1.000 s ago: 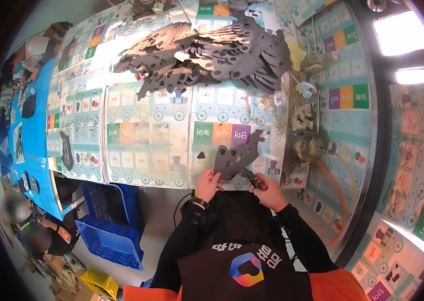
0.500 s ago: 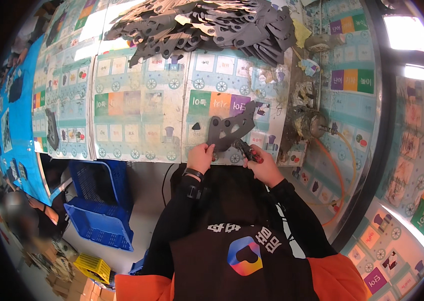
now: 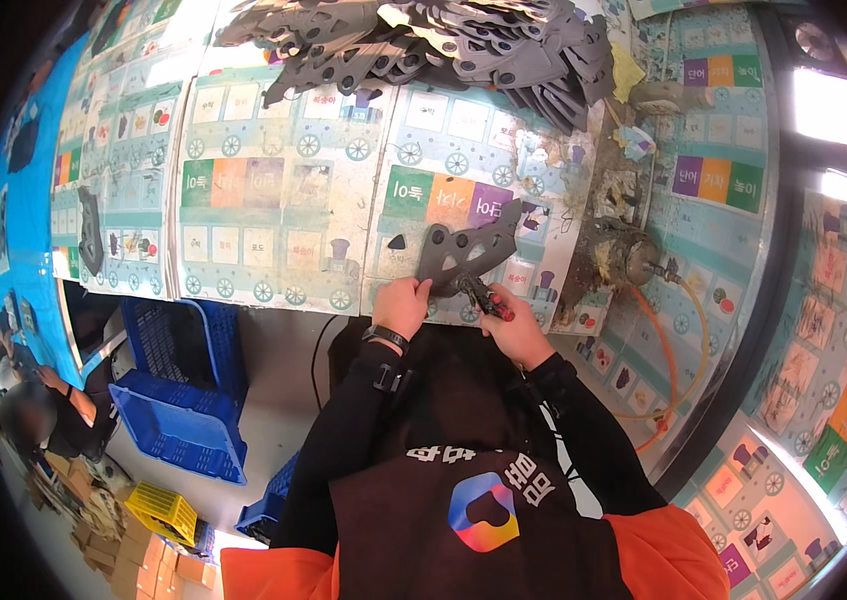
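A flat dark grey moulded piece with cut-out holes lies at the near edge of the table. The fingers of my left hand pinch its lower left corner. My right hand is closed round red-handled hand cutters, whose jaws meet the lower edge of the piece. Whether the jaws are apart or together is too small to tell. Left of the piece rests a small black triangular scrap.
A heap of similar grey pieces covers the table's far side. One more grey piece lies far left. Blue crates and a yellow crate stand below the table. A co-worker is at lower left; an orange hose hangs right.
The whole view has shifted slightly. Both hands keep their hold, and the cutters stay against the lower edge of the grey piece, with only a slight change in their angle.
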Demonstrator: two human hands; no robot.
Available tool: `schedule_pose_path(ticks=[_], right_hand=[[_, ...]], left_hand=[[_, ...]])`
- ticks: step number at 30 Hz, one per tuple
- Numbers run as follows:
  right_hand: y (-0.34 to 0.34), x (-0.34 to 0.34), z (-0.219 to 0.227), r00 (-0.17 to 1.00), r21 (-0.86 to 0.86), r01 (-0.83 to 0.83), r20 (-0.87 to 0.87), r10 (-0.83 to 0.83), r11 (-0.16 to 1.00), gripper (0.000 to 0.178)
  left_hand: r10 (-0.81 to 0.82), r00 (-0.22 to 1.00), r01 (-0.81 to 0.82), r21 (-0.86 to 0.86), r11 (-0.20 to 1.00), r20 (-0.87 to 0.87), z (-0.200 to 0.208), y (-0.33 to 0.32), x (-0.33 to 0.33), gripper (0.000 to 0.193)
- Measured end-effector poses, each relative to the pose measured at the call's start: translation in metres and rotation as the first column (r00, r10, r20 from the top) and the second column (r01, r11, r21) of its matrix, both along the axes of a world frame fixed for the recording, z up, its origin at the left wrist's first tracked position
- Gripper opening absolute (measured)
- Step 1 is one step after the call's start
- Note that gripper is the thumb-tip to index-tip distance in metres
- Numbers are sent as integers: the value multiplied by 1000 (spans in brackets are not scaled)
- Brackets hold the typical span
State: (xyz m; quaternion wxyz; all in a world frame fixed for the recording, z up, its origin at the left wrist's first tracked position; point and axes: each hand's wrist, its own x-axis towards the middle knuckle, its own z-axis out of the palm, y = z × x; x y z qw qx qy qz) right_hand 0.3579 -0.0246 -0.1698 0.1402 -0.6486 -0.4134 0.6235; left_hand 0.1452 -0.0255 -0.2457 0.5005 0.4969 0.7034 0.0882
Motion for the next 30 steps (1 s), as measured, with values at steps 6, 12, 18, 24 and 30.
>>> schedule_pose_path(ticks=[6,12,18,24,30], right_hand=[[4,-3,2,1000,-61,-22,2,22,998,38],[5,-5,3,996,-94,-19,-85,11,995,26],[8,-3,7,993,-115,19,-111,-31,993,26],[5,1,-1,996,-78,-63,-75,57,995,38],[3,9,-5,995,-46,39,-90,-43,998,34]], left_hand=[[-4,1000,4,-23,1000,-20,-3,0,0,38],[-6,1000,5,-29,1000,-22,0,2,0,38],[-27,998,28,5,1000,-64,-4,0,2,39],[-48,994,51,30,998,-98,-7,-1,3,40],[-4,1000,3,-37,999,-29,-4,1,1,39]])
